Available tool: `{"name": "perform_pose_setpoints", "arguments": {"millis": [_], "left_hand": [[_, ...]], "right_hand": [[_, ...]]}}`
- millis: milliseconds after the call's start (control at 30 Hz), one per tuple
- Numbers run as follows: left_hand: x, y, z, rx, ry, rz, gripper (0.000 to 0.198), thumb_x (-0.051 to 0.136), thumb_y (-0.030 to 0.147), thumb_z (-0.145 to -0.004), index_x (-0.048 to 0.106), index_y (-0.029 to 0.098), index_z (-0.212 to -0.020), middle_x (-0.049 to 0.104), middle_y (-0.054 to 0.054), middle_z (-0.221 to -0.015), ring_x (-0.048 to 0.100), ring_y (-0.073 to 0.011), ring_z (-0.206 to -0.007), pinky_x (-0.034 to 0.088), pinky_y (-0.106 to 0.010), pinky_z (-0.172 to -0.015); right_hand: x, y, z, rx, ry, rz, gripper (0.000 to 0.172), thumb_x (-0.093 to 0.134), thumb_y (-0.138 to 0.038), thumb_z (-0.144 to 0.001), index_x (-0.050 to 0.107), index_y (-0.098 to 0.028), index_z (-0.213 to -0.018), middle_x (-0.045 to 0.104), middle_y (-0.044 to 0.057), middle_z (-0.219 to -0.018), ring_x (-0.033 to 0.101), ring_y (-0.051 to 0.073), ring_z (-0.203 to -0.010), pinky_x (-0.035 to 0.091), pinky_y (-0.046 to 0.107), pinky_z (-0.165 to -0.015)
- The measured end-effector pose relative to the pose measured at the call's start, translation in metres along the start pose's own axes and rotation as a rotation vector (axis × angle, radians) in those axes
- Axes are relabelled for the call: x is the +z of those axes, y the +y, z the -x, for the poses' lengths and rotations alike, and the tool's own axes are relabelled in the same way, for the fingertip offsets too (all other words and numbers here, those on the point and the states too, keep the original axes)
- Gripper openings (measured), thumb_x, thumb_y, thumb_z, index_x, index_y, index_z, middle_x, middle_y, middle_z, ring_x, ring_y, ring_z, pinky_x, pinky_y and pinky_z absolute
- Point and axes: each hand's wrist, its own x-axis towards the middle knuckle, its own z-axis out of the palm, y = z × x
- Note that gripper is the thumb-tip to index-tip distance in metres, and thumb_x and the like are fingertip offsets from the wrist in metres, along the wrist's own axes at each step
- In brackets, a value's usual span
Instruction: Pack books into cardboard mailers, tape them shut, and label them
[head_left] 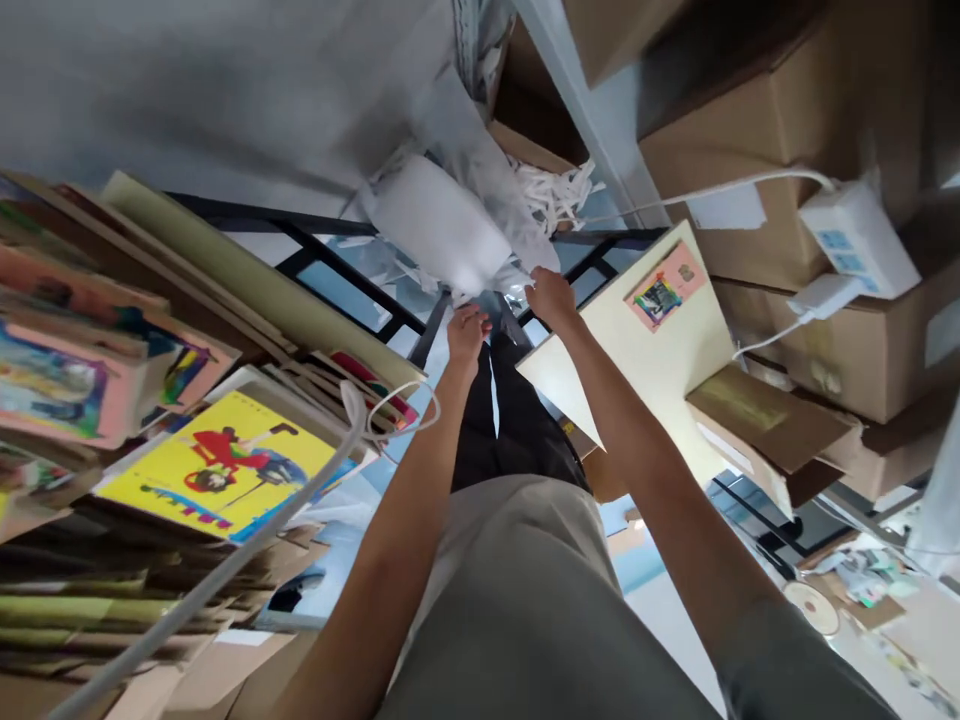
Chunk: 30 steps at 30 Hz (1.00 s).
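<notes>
A bulky white plastic bag (439, 220) lies in front of my legs, its crumpled lower edge between my two hands. My right hand (553, 298) is closed at the bag's right edge, its fingertips pinching the thin film. Just below the bag's lower edge is my left hand (468, 338), with its fingers curled together. Whatever is between those fingers is too small to make out. Loose white paper strips (555, 195) lie behind the bag, by an open cardboard box (536, 110).
Stacked boards and a yellow picture book (225, 455) stand on the left, with a white cable (247, 550) crossing before them. To the right are a cream board (645, 350), cardboard boxes (795, 190) and a white power strip (855, 235). Black metal bars (360, 285) run beneath the bag.
</notes>
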Motion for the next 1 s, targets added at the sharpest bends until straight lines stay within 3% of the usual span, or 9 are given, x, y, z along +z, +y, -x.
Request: {"name": "perform_pose_setpoints", "arguments": {"millis": [100, 200, 333, 433, 567, 700, 800, 900, 1000], "left_hand": [[0.013, -0.009, -0.034, -0.096, 0.016, 0.053, 0.018, 0.063, 0.008, -0.095, 0.07, 0.02, -0.107, 0.079, -0.004, -0.097, 0.071, -0.0128, -0.073, 0.058, -0.028, -0.079], [0.024, -0.022, -0.073, -0.159, 0.021, 0.136, 0.017, 0.061, 0.009, -0.098, 0.068, 0.02, -0.109, 0.079, -0.006, -0.106, 0.073, -0.0125, -0.076, 0.061, -0.03, -0.083], [0.039, -0.05, -0.136, -0.21, 0.039, 0.227, 0.021, 0.062, 0.01, -0.096, 0.066, 0.022, -0.113, 0.08, -0.007, -0.114, 0.08, -0.0168, -0.09, 0.065, -0.034, -0.091], [0.051, -0.077, -0.178, -0.218, 0.028, 0.214, 0.019, 0.064, 0.014, -0.097, 0.066, 0.023, -0.114, 0.08, -0.008, -0.113, 0.083, -0.0213, -0.102, 0.066, -0.036, -0.094], [0.061, -0.108, -0.209, -0.21, -0.032, 0.212, 0.017, 0.067, 0.019, -0.1, 0.068, 0.025, -0.116, 0.082, -0.006, -0.115, 0.084, -0.0206, -0.104, 0.066, -0.034, -0.094], [0.062, -0.127, -0.22, -0.257, -0.007, 0.317, 0.021, 0.066, 0.017, -0.1, 0.071, 0.024, -0.118, 0.084, -0.005, -0.119, 0.083, -0.0167, -0.098, 0.066, -0.03, -0.092], [0.057, -0.14, -0.225, -0.279, 0.053, 0.345, 0.02, 0.065, 0.017, -0.1, 0.072, 0.023, -0.118, 0.084, -0.007, -0.117, 0.082, -0.0162, -0.096, 0.065, -0.029, -0.087], [0.052, -0.15, -0.228, -0.302, 0.096, 0.354, 0.018, 0.066, 0.018, -0.098, 0.071, 0.023, -0.115, 0.083, -0.008, -0.114, 0.082, -0.0176, -0.094, 0.066, -0.03, -0.087], [0.053, -0.149, -0.225, -0.317, 0.114, 0.364, 0.019, 0.069, 0.026, -0.099, 0.07, 0.025, -0.118, 0.081, -0.009, -0.111, 0.082, -0.0217, -0.103, 0.067, -0.034, -0.094]], "right_hand": [[0.018, -0.004, -0.061, 0.082, -0.152, 0.065, 0.046, 0.056, -0.015, -0.112, 0.066, -0.002, -0.155, 0.072, 0.03, -0.155, 0.07, 0.038, -0.145, 0.057, 0.05, -0.12], [0.05, -0.004, -0.118, 0.128, -0.251, 0.086, 0.05, 0.06, -0.014, -0.108, 0.066, 0.002, -0.155, 0.072, 0.033, -0.153, 0.073, 0.04, -0.144, 0.061, 0.049, -0.118], [0.105, 0.004, -0.187, 0.058, -0.359, 0.232, 0.05, 0.069, -0.013, -0.103, 0.071, 0.002, -0.151, 0.076, 0.033, -0.147, 0.077, 0.04, -0.14, 0.065, 0.046, -0.112], [0.146, 0.013, -0.235, -0.002, -0.44, 0.386, 0.054, 0.085, -0.012, -0.092, 0.078, -0.003, -0.144, 0.08, 0.031, -0.143, 0.076, 0.042, -0.141, 0.064, 0.047, -0.113], [0.197, 0.024, -0.287, -0.057, -0.486, 0.547, 0.054, 0.096, -0.014, -0.082, 0.085, -0.009, -0.135, 0.08, 0.028, -0.146, 0.069, 0.042, -0.151, 0.056, 0.05, -0.122], [0.237, 0.04, -0.313, -0.062, -0.48, 0.631, 0.039, 0.087, -0.021, -0.095, 0.086, -0.007, -0.131, 0.076, 0.03, -0.15, 0.064, 0.045, -0.155, 0.051, 0.058, -0.125], [0.249, 0.052, -0.319, -0.104, -0.466, 0.626, 0.038, 0.068, -0.013, -0.105, 0.082, -0.005, -0.14, 0.076, 0.031, -0.149, 0.066, 0.041, -0.154, 0.048, 0.057, -0.126], [0.241, 0.051, -0.32, -0.174, -0.468, 0.59, 0.04, 0.062, -0.01, -0.106, 0.08, -0.004, -0.141, 0.077, 0.031, -0.147, 0.072, 0.037, -0.145, 0.052, 0.048, -0.12], [0.216, 0.034, -0.31, -0.234, -0.436, 0.557, 0.042, 0.064, -0.015, -0.107, 0.074, 0.0, -0.145, 0.075, 0.033, -0.148, 0.073, 0.037, -0.142, 0.056, 0.044, -0.117]]}}
